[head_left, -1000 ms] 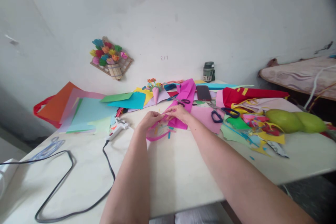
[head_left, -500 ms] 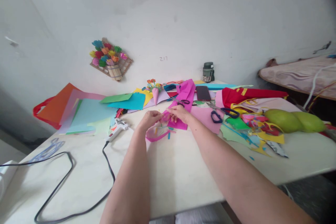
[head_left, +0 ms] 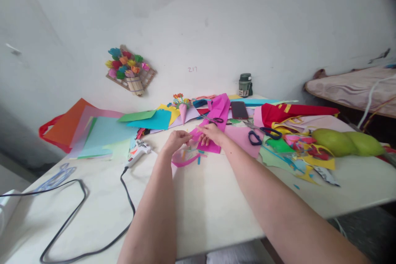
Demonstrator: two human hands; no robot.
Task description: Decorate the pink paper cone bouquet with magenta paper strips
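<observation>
Pink piece (head_left: 194, 135) between both hands, above mid-table, in front of magenta sheet (head_left: 220, 106). Left hand (head_left: 177, 141) pinches its left edge, thumb to fingertips. Right hand (head_left: 210, 134) pinches opposite side, remaining fingers curled below. Where piece ends against sheet, hard to tell. Curved pink strip (head_left: 186, 163) on table (head_left: 213, 202), nearer wearer. Glue gun (head_left: 137, 153) left of left hand, phone (head_left: 239, 110) beyond right.
</observation>
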